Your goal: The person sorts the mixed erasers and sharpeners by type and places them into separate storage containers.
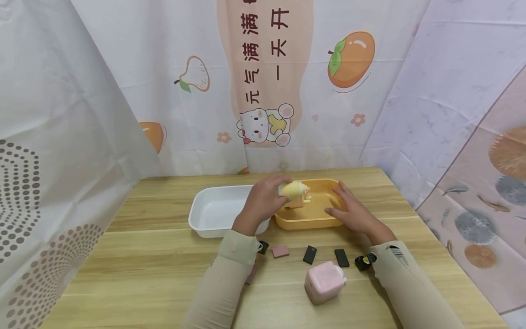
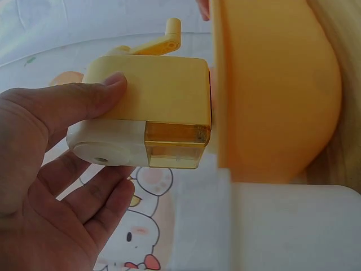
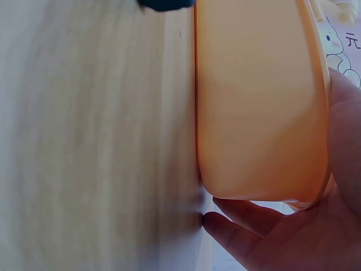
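Observation:
A yellow crank pencil sharpener [image 1: 292,188] is in my left hand [image 1: 265,197], held above the left part of the orange tray [image 1: 308,224]. In the left wrist view the thumb presses on the sharpener's yellow body [image 2: 163,84], with fingers beneath its white face; its clear drawer and crank handle show. My right hand [image 1: 356,214] holds the tray's right end, the thumb at the rim and the fingers around the outer side. In the right wrist view, fingertips reach low beside the tray's end wall [image 3: 259,189], near the tabletop.
Left of the orange tray stands a white tray [image 1: 218,230], partly behind my left hand. Nearer me lie a small pink block [image 1: 281,251], two black blocks [image 1: 310,255] and a pink pencil sharpener [image 1: 324,282]. Another pink thing [image 1: 251,274] is half hidden by my left sleeve.

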The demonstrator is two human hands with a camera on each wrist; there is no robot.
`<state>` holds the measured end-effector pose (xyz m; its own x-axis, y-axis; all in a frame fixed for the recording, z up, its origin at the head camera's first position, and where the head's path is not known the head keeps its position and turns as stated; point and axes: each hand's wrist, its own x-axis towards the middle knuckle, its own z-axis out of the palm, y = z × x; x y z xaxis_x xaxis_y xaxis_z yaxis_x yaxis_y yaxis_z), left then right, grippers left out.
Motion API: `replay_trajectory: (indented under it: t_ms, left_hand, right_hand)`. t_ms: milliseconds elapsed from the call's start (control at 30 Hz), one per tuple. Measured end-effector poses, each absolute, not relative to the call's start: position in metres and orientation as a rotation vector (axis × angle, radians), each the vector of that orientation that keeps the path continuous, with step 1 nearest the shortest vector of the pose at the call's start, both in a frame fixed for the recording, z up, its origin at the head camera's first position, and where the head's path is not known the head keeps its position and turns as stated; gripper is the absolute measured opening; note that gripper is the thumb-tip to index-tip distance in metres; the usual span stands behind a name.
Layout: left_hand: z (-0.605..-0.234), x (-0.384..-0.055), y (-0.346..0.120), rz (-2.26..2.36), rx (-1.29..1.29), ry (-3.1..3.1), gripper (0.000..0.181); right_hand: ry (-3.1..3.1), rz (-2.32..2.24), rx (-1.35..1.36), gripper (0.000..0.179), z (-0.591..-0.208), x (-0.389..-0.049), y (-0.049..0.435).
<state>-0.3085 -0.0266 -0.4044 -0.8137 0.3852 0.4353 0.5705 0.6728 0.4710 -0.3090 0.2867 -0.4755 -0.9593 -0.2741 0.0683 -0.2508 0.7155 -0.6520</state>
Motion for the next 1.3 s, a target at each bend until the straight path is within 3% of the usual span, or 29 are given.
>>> replay_trajectory:
  t_ms: [1300]
  left_hand:
    - [-0.419,-0.317,-0.03,-0.839,-0.696,-2.782,0.045]
  right_hand:
    - [2.88,-1.071,-0.425,0.095,-0.472,-0.306,0.284]
